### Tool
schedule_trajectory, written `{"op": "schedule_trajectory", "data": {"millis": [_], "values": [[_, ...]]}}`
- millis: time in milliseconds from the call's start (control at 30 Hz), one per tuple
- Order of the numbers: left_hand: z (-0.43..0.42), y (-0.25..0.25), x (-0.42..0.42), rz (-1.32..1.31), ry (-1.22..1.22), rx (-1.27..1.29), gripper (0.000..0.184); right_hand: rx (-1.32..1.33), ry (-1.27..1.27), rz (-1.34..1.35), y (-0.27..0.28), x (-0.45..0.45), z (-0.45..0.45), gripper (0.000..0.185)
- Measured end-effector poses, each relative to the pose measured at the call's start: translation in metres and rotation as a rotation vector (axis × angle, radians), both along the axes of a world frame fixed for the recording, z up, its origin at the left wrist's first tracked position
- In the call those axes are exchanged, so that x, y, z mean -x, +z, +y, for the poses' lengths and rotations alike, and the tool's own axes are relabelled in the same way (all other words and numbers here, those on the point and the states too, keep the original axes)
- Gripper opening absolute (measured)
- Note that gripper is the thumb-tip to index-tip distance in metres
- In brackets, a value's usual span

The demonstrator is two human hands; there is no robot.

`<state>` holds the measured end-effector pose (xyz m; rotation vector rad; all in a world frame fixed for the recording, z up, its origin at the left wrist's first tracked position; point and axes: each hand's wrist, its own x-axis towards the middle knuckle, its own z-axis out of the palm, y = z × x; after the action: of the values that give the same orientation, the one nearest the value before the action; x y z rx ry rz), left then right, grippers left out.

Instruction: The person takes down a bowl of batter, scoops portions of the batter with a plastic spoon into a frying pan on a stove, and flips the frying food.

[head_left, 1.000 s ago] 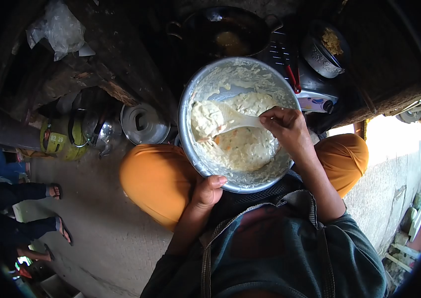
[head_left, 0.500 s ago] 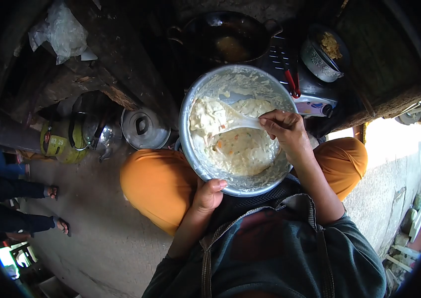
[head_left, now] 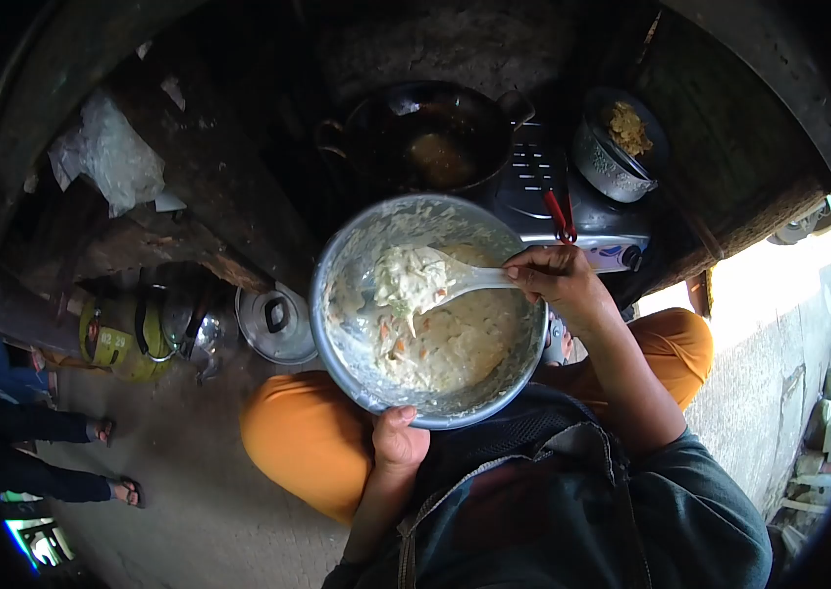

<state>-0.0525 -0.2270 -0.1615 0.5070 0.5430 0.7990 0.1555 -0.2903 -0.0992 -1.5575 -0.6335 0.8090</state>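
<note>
My left hand (head_left: 400,439) grips the near rim of a large metal bowl (head_left: 333,368), thumb over the edge. Pale, wet batter (head_left: 455,344) with orange and green bits lies in the bowl and smears its walls. Closed round the handle of a pale ladle (head_left: 479,279), my right hand (head_left: 555,280) is over the bowl's right side. A heap of batter (head_left: 411,279) fills the ladle, with a strand hanging from it. Beyond the bowl is a dark wok (head_left: 386,147) with liquid (head_left: 437,160) at its bottom.
Right of the wok are a stove (head_left: 607,240), red-handled tongs (head_left: 561,218) and a pot (head_left: 612,172) with fried pieces on top. At left are a metal lid (head_left: 277,334), a kettle (head_left: 185,324) and a green gas cylinder (head_left: 109,339). Another person's legs (head_left: 48,476) show far left.
The view has tilted, so the wok and stove appear lower. The bowl has shifted left towards the wok, and the loaded ladle is lifted over its middle, both hands keeping their holds.
</note>
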Motion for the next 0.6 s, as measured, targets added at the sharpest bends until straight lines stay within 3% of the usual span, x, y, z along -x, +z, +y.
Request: {"op": "schedule_trajectory", "data": {"millis": [133, 333, 467, 600], "values": [[0.009, 0.003, -0.003, 0.01, 0.061, -0.032, 0.067, 0.016, 0.006, 0.086, 0.008, -0.027, 0.018, 0.012], [0.009, 0.002, -0.007, -0.013, 0.077, -0.04, 0.067, 0.052, -0.042, -0.098, 0.013, -0.081, 0.059, 0.014], [0.004, 0.007, -0.004, 0.066, 0.025, 0.037, 0.07, 0.068, -0.069, -0.171, -0.015, -0.124, 0.097, 0.009], [0.001, 0.003, -0.002, 0.09, 0.004, 0.105, 0.07, 0.157, -0.028, -0.27, -0.067, -0.165, 0.131, 0.018]]}}
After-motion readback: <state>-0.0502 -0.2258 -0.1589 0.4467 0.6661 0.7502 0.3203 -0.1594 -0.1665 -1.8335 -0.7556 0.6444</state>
